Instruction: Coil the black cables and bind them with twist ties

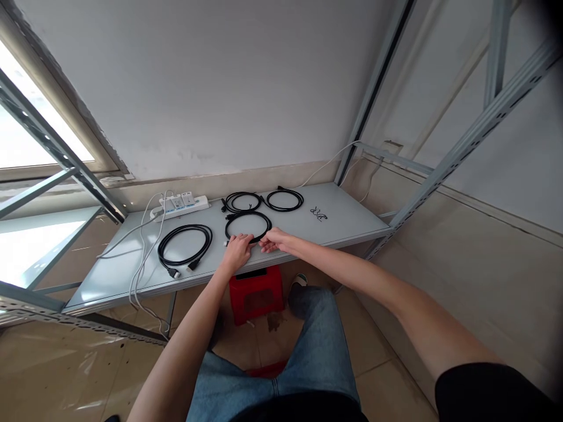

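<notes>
A coiled black cable (268, 220) with plug ends lies at the front middle of the grey shelf (343, 228). My left hand (238, 252) is closed over the near left edge of this coil, fingers bent onto it. At the coil's near right side, my right hand (273, 240) has its fingers drawn together in a pinch. Whatever is between those fingertips is too small to make out. A larger coiled black cable (208, 240), its two plugs toward me, rests to the left of my left hand.
Two more coiled cables, a left one (240, 194) and a right one (302, 200), lie behind. Short black ties (317, 213) are on the right. A white power strip (200, 202) with trailing white cords (141, 258) sits at back left. Below stands a red stool (237, 302); metal posts (373, 88) frame the shelf.
</notes>
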The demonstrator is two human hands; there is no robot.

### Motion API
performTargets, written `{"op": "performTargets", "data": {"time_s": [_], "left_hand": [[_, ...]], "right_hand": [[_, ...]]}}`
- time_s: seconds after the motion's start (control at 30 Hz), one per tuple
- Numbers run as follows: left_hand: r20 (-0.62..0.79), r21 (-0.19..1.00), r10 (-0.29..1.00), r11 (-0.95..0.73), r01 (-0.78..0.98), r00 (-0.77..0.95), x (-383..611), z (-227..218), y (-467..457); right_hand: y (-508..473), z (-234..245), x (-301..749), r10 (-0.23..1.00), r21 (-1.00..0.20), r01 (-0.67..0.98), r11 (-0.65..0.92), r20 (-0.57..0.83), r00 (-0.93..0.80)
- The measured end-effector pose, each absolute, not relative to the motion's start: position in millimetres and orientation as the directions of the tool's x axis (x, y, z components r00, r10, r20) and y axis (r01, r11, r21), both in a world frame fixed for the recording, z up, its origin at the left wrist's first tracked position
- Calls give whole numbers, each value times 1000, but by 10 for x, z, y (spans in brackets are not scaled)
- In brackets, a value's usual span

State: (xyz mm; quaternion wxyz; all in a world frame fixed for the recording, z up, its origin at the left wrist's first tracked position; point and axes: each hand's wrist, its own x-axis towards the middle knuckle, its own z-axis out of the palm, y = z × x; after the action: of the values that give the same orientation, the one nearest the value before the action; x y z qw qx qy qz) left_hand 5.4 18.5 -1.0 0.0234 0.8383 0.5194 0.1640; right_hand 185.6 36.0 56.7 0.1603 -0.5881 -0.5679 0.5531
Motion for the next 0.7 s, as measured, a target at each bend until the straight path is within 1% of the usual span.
{"op": "performTargets", "data": {"time_s": [0.03, 0.07, 0.1, 0.13, 0.17, 0.2, 0.23, 0.27, 0.3, 0.33, 0.37, 0.4, 0.43, 0.47, 0.5, 0.57, 0.6, 0.63, 0.67, 0.7], "left_hand": [[247, 205, 880, -457, 865, 406, 54, -12, 187], [244, 201, 881, -456, 867, 406, 55, -11, 187], [243, 198, 880, -456, 867, 408, 56, -9, 186], [244, 199, 880, -458, 867, 408, 56, -7, 184], [248, 203, 879, -459, 865, 408, 55, -4, 181], [253, 208, 877, -462, 862, 408, 55, -1, 177], [256, 215, 876, -464, 859, 409, 54, 3, 172], [256, 219, 876, -464, 858, 409, 54, 6, 168], [256, 220, 877, -463, 858, 408, 54, 8, 164], [256, 220, 877, -463, 859, 407, 54, 11, 161], [257, 218, 876, -463, 859, 407, 55, 13, 158], [258, 216, 876, -464, 859, 408, 56, 15, 157], [258, 213, 875, -464, 860, 409, 57, 18, 156], [256, 211, 875, -465, 860, 410, 57, 20, 156], [254, 209, 876, -463, 861, 410, 58, 23, 155], [245, 207, 878, -461, 863, 410, 59, 27, 154], [242, 207, 879, -460, 863, 410, 59, 29, 152], [240, 209, 879, -460, 863, 411, 60, 30, 151], [242, 212, 879, -461, 862, 411, 61, 30, 150], [244, 214, 879, -460, 862, 409, 62, 29, 149]], "right_hand": [[349, 557, 1877, 826, -833, 424, -356, -492, -273], [333, 545, 1897, 822, -842, 405, -357, -489, -291], [316, 532, 1917, 829, -844, 434, -313, -466, -309], [300, 521, 1937, 841, -835, 501, -227, -427, -331], [286, 513, 1956, 858, -803, 589, -95, -366, -361], [277, 508, 1974, 874, -727, 683, 70, -285, -393], [271, 508, 1989, 880, -595, 764, 248, -192, -435], [269, 511, 1999, 863, -414, 811, 414, -105, -494], [269, 518, 2003, 824, -206, 812, 546, -42, -564], [270, 529, 1999, 769, -6, 769, 639, -13, -639], [270, 542, 1985, 707, 158, 696, 700, -16, -707], [270, 558, 1963, 643, 273, 611, 743, -39, -765], [270, 574, 1931, 587, 343, 533, 773, -70, -806], [269, 591, 1893, 548, 380, 477, 792, -98, -831], [268, 607, 1851, 524, 393, 442, 806, -125, -843], [273, 631, 1769, 518, 366, 430, 826, -191, -833], [280, 638, 1737, 539, 333, 458, 824, -215, -814], [289, 639, 1714, 576, 285, 513, 810, -216, -789], [301, 635, 1703, 631, 209, 598, 774, -188, -752], [312, 625, 1702, 707, 74, 705, 706, -148, -692]]}}
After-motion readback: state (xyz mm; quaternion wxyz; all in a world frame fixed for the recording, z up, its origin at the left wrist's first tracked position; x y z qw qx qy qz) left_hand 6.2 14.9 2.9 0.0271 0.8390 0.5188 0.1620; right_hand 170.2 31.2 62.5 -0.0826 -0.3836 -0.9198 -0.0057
